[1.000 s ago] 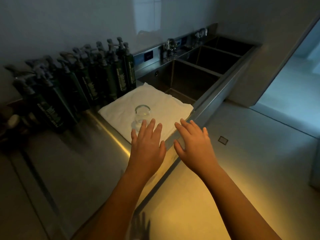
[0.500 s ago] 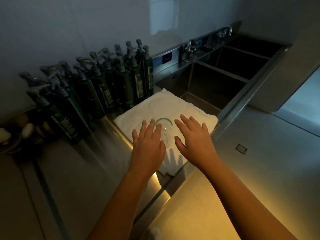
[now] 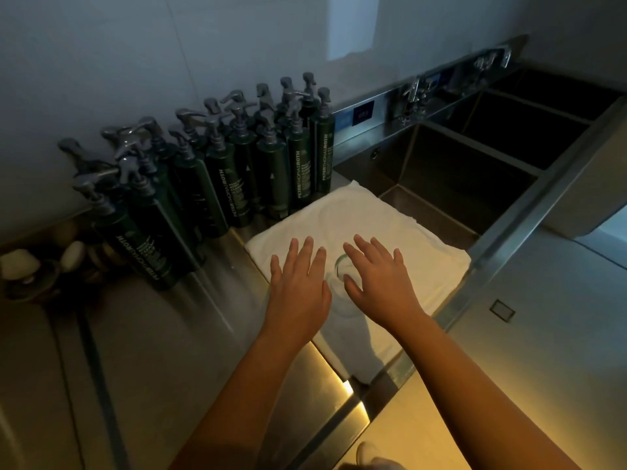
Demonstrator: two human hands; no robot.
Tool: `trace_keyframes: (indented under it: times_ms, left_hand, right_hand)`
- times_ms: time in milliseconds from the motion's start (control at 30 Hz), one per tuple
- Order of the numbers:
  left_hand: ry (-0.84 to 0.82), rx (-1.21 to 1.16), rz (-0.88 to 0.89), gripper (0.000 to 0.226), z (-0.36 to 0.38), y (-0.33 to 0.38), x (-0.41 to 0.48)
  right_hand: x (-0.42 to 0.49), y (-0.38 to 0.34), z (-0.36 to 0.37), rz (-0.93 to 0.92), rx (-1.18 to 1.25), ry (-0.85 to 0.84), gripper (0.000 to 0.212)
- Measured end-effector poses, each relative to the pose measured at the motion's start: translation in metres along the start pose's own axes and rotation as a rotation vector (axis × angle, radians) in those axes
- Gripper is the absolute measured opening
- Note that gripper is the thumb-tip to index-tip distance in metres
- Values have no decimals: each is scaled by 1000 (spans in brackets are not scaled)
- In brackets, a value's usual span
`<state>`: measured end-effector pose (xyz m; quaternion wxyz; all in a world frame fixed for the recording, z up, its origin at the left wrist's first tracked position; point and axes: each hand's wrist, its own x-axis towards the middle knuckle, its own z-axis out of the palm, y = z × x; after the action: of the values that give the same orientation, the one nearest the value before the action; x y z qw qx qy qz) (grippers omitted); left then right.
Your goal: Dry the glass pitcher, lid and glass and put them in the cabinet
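Biggest risk from here: knocking over the glass by closing in unevenly and shoving the rim sideways with whichever palm arrives first. Stands on a folded white towel, a soft and slightly uneven footing, so likely to topple at a light push. Once down, could roll off the towel's right edge toward the sink just beyond it, or off the near edge of the steel desk at lower centre of the frame. Also hard to see: clear, in dim light, little more than a faint ring, so easy to misjudge and clip with a thumb. If wet, as implied by the task, probably slippery under bare skin; calls for a firm wrap round the body rather than a pinch at the lip. Sits upright just below the middle of the frame, in the narrow gap between left hand and right hand. Both hands released, fingers straight and spread, palms down, grasping nothing. Cannot tell contact from mere closeness at the right thumb. No pitcher or lid in sight. Rows of dark pump bottles at upper left, well apart from the glass.
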<state>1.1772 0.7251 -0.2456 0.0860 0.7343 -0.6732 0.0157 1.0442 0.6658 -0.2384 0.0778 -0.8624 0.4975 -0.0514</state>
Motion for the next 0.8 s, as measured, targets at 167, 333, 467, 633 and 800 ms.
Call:
trace_keyframes:
  times_ms: [167,333,467,633,800]
  left_hand:
    - [11,-66,-98,52,2,4,-2]
    - [20,-35,-197,57,6,11,0]
    - [-83,8,-249,56,1,17,4]
    - [-103,-33,-265,56,2,26,2]
    - [-119,-14,-279,55,5,31,3]
  right_hand:
    - [16,4,7,-114,-2,-62,57]
    - [30,13,13,-242,-7,-111,57]
    - [36,21,30,-301,15,-115,56]
    - [37,33,45,-367,96,-11,46]
    - [36,39,46,-384,136,17,45]
